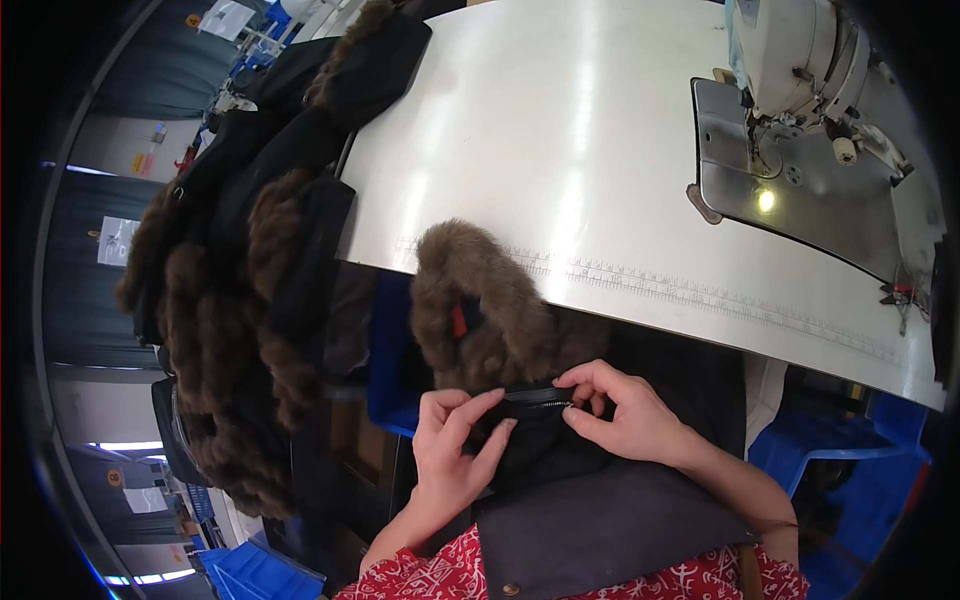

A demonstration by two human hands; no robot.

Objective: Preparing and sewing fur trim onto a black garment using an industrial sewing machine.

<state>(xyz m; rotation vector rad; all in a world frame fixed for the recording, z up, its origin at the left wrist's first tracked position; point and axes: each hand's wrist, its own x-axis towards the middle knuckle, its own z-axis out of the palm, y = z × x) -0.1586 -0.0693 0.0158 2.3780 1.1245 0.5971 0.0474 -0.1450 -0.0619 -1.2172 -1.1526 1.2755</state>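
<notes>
A black jacket [545, 440] lies gathered across my lap, with a brown fur trim [510, 300] bunched up against the table's front edge. Between my hands runs a short stretch of metal zipper [540, 403] on the dark cloth. My left hand [450, 450] grips the cloth at the zipper's left end, thumb and forefinger close together. At its other end my right hand [630, 415] pinches the zipper edge between thumb and fingertips. A small red-orange patch shows inside the ring of fur. The rest of the jacket is hidden below the table and my hands.
A white table [500, 130] with a printed ruler along its front edge carries a sewing machine [800, 60] at the far right. More black fur-trimmed jackets [240, 230] hang in a pile on the left. Blue plastic bins [395, 370] stand below the table.
</notes>
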